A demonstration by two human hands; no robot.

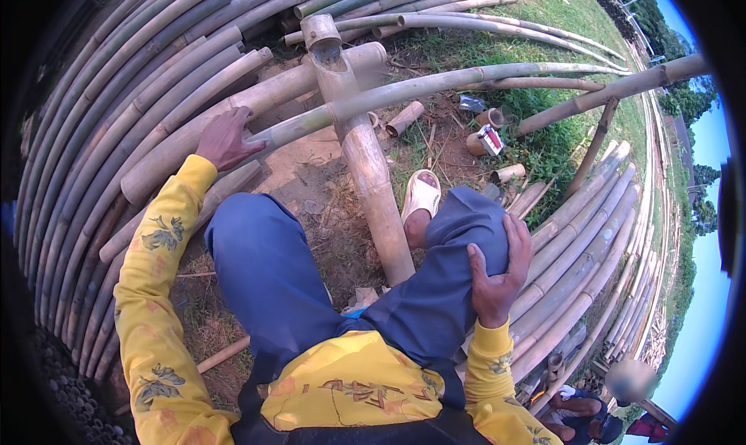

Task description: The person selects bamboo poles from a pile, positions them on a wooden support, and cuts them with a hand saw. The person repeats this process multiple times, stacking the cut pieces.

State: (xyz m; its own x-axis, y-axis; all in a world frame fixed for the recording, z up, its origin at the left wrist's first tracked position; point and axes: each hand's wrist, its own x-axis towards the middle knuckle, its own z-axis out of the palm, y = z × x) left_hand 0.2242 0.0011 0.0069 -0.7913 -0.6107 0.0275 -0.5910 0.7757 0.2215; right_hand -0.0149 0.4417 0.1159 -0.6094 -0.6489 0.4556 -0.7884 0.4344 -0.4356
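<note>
A long bamboo pole (435,83) runs from the left toward the far right, lying across a thick notched bamboo post (365,146). At the pole's near left end is my left hand (225,138), its thumb and fingers closed round the end. A thick bamboo pole (175,151) lies just behind that hand. My right hand (500,272) rests on my right knee with the fingers stretched out and the thumb apart, holding nothing.
Stacked bamboo poles (101,111) fill the left side, and more poles (575,266) lie at the right. Short bamboo pieces (406,118) and a red-and-white packet (490,140) sit beyond my sandaled foot (421,195). Another person (579,415) is at the lower right.
</note>
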